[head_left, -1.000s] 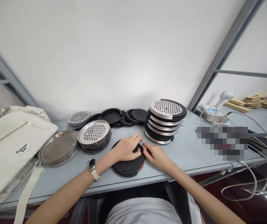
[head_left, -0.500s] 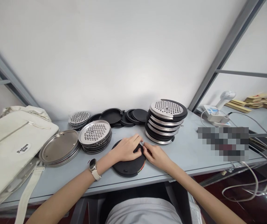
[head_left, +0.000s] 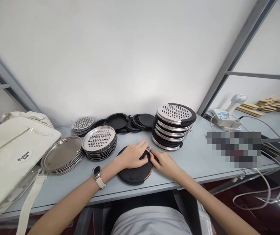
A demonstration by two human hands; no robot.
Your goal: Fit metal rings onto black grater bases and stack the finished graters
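A round black disc [head_left: 132, 174] lies on the table near its front edge, with a thin red and yellow strip showing at its right rim. My left hand [head_left: 136, 156] rests on the disc's upper part, fingers bent round toward its far right edge. At that same edge my right hand [head_left: 163, 163] has its thumb and fingers pinched together around a small thin wire-like piece [head_left: 149, 150]. The fingertips of both hands almost meet there. What lies under my left fingers is hidden.
Stacked metal graters [head_left: 99, 140] and plain metal discs [head_left: 63, 155] stand left, beside a cream bag [head_left: 15, 156]. Black round parts [head_left: 117, 122] lie behind. A tall stack of black-rimmed graters [head_left: 175, 127] stands right of centre; a white device [head_left: 225, 119] with cables is farther right.
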